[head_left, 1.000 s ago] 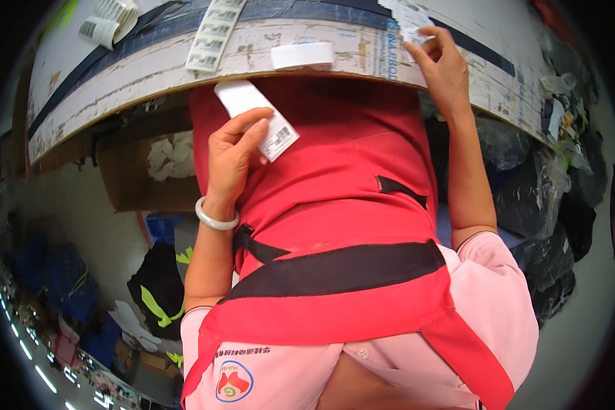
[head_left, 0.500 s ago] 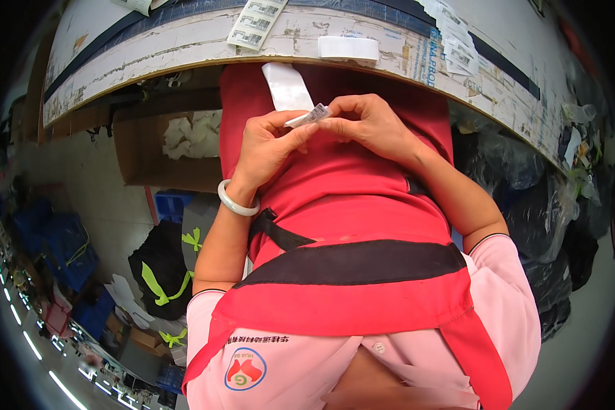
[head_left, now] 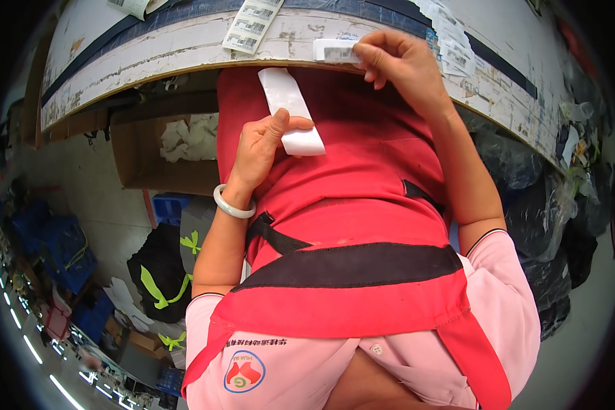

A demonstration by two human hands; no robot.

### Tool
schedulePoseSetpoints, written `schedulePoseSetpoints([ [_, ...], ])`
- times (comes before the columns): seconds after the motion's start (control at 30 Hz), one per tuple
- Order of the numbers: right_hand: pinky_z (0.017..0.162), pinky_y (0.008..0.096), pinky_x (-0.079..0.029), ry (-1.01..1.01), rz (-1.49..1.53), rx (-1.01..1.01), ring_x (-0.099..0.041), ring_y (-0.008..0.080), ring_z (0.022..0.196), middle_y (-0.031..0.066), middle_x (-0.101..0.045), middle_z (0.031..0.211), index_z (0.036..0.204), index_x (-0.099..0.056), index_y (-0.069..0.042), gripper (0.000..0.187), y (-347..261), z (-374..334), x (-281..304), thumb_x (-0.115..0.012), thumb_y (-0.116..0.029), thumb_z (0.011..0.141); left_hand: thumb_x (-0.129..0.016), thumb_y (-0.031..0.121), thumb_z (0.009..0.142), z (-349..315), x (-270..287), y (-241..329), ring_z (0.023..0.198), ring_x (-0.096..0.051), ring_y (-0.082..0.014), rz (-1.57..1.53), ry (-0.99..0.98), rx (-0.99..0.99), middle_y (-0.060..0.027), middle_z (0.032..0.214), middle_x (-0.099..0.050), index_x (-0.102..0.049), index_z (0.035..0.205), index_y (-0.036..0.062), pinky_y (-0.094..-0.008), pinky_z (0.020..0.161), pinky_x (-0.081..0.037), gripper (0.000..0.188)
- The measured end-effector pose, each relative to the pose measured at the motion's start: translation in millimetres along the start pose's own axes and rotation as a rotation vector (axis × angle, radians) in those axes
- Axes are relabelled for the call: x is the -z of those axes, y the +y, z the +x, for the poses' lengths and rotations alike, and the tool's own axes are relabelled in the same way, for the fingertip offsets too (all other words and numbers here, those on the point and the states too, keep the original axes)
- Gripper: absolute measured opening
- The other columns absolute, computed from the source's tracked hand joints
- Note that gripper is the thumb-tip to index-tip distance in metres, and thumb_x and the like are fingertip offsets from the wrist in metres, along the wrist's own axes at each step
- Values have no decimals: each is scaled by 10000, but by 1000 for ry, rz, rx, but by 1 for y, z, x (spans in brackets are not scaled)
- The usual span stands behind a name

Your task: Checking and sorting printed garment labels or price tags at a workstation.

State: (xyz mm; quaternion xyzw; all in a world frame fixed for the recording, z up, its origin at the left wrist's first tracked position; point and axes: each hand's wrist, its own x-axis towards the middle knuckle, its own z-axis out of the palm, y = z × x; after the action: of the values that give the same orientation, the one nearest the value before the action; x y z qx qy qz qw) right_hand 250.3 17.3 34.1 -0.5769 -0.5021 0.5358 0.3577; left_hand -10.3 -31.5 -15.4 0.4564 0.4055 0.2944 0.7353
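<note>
A blank white label strip (head_left: 287, 92) hangs across my lap, its near end pinched in my left hand (head_left: 261, 147) between thumb and fingers. My right hand (head_left: 403, 65) is over the table's front edge and pinches the end of a small printed label (head_left: 336, 54), slightly blurred. That label lies over a white paper strip (head_left: 321, 45) on the tabletop. A sheet of printed labels (head_left: 254, 26) rests farther left, partly over the table edge trim.
The worn white table (head_left: 184, 51) spans the far side, with more printed label strips (head_left: 454, 51) at its right. Below it at left stands an open cardboard box (head_left: 137, 167) with crumpled paper. Dark plastic bags (head_left: 519, 198) sit at the right.
My right hand has left my left hand and carried the small label up and right to the table. My left hand still holds the white strip, now more fully exposed.
</note>
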Motion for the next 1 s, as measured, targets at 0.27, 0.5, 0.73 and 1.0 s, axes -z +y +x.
schedulePoseSetpoints([
  [0.27, 547, 194, -510, 18, -13, -96, -597, 53, 637, 17, -639, 754, 957, -666, -7, 200, 3, 18, 6, -661, -199, 899, -494, 364, 998, 3, -1, 0, 711, -614, -113, -23, -16, 39, -80, 857, -675, -690, 1002, -43, -242, 602, -493, 452],
  [0.5, 559, 193, -516, 6, -16, -91, -599, 54, 639, 13, -640, 754, 951, -668, -11, 200, 7, 20, 4, -659, -204, 899, -506, 347, 996, 4, 0, -3, 706, -613, -111, -11, -13, 37, -77, 857, -673, -689, 1005, -38, -243, 585, -493, 427],
  [0.73, 563, 188, -496, -1, -32, -92, -587, 51, 632, 17, -648, 756, 960, -666, -11, 212, 4, 20, 4, -664, -214, 898, -512, 347, 993, 5, 0, -5, 696, -605, -107, -5, -19, 45, -73, 857, -672, -690, 1006, -36, -237, 582, -489, 422],
  [1.0, 532, 178, -462, 39, -106, -71, -556, 39, 603, 6, -641, 744, 936, -665, -17, 191, 7, 22, -2, -659, -204, 901, -518, 342, 992, 5, -1, -5, 690, -599, -100, 1, -12, 52, -69, 843, -673, -697, 997, -34, -232, 582, -483, 416],
])
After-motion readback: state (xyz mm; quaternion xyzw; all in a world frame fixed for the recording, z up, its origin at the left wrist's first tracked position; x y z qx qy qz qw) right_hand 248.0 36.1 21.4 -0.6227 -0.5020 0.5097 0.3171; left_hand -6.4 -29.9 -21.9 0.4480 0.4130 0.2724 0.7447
